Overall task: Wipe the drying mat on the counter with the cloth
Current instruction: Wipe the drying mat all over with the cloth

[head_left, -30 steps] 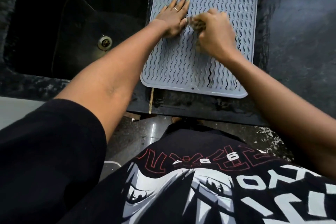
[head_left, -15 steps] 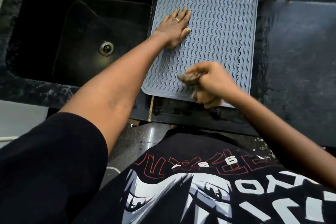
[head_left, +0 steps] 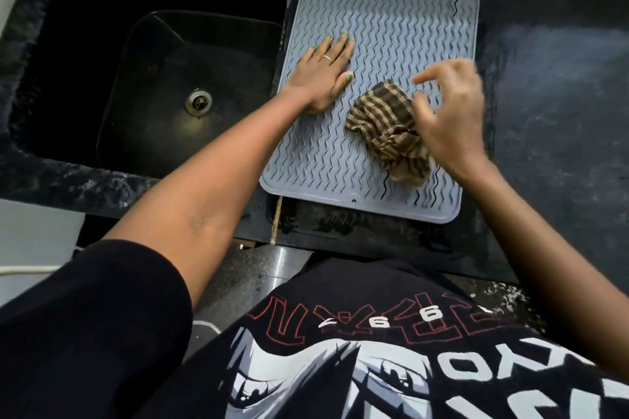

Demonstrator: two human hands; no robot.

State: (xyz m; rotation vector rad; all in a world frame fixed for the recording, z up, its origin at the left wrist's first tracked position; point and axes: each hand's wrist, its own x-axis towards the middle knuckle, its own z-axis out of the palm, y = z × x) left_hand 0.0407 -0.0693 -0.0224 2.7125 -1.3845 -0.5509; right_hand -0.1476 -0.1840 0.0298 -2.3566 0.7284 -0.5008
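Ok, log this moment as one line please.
left hand flat on drying mat | right hand fingers spread over cloth | cloth lying on mat

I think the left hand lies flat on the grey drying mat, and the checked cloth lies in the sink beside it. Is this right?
Not quite. The left hand does lie flat on the grey drying mat, but the head view shows the checked cloth on the mat itself, under the right hand, not in the sink.

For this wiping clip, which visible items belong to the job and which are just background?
Part of the job:
- drying mat
- checked cloth, lying on the mat
- left hand, flat on the mat
- right hand, fingers spread over the cloth

Background:
- sink
- drain
- dark counter
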